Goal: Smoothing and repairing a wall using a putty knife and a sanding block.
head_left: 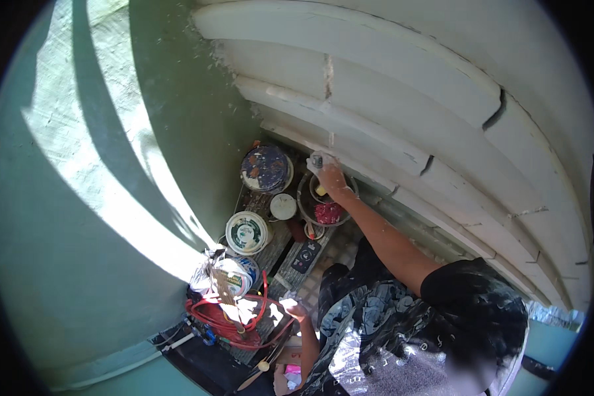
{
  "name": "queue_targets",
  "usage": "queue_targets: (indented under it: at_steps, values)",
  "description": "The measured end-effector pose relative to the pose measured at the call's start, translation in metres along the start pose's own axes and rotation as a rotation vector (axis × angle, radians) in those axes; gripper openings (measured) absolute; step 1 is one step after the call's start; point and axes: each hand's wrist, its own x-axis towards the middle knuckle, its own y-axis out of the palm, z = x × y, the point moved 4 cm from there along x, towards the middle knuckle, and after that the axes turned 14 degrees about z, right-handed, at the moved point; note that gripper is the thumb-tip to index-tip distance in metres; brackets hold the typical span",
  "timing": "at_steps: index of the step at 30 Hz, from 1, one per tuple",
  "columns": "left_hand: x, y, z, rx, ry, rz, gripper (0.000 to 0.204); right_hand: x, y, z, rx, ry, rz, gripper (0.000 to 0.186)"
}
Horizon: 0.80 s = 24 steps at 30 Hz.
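My right hand (329,173), coated white at the fingers, is closed on a small grey-and-dark item (317,160) over a round basin (299,203). In the basin lie a crumpled pink-red piece (328,212) and a smaller container with something yellow (321,189). Below the basin are a small pot with a brush (313,231) and a dark rectangular device (305,256). My left hand (296,310), sunlit and whitened at the fingertips, is lower down beside a coiled red hose (218,319); its fingers look curled, on something I cannot make out.
Paint buckets (265,168) (247,233), a white lid (283,206) and bagged tubs (234,274) crowd a weathered plank surface (285,277) against the green wall (178,105). Stepped white mouldings (376,99) curve along the right. A black case (198,363) lies at the lower left.
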Motion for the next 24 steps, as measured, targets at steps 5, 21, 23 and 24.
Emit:
queue_targets:
  at_steps: [5,21,23,24]
  values:
    - [0.014,0.09,-0.115,0.128,-0.146,0.379,0.022,-0.081,-0.004,-0.063,0.164,0.269,0.078,0.035]
    - [0.013,0.345,-0.256,-0.01,0.219,1.47,0.018,-0.467,-0.231,-0.09,0.168,1.206,-0.573,0.033]
    - [-0.018,0.381,-0.298,-0.302,-0.019,1.501,0.021,-0.512,-0.238,-0.099,0.15,1.267,-0.635,0.033]
    - [-0.037,0.391,-0.329,-0.248,-0.039,1.366,0.022,-0.529,-0.237,-0.109,0.133,1.301,-0.657,0.033]
